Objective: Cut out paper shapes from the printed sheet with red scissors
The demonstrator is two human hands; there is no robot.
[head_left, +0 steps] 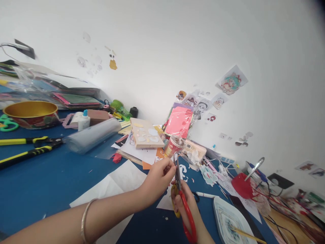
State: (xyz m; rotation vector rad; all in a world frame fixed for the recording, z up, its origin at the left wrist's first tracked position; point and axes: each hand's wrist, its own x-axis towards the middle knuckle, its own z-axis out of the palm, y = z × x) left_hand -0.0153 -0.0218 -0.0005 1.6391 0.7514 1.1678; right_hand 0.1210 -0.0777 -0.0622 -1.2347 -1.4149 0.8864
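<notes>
My right hand (188,200) is wrapped around a pair of scissors (187,217), with one red handle and one yellow handle. Their dark blades point up and away from me, slightly apart at the tips. Just left of the blades, my left hand (159,176) is closed in a pinch, its fingertips close to the metal. Whatever lies between those fingertips is too small or hidden to make out. Beneath my left forearm, white sheets of paper (127,176) lie on the blue table (96,176). Small paper cutouts (183,172) are scattered just beyond the scissors.
Beyond my hands stand a red cup (174,146) and a beige board (144,134) bearing pale pieces. Leftward lie a clear plastic roll (93,135), yellow-black pliers (30,147) and a gold-lined bowl (31,115). A white tray (218,211) with a brush sits at right.
</notes>
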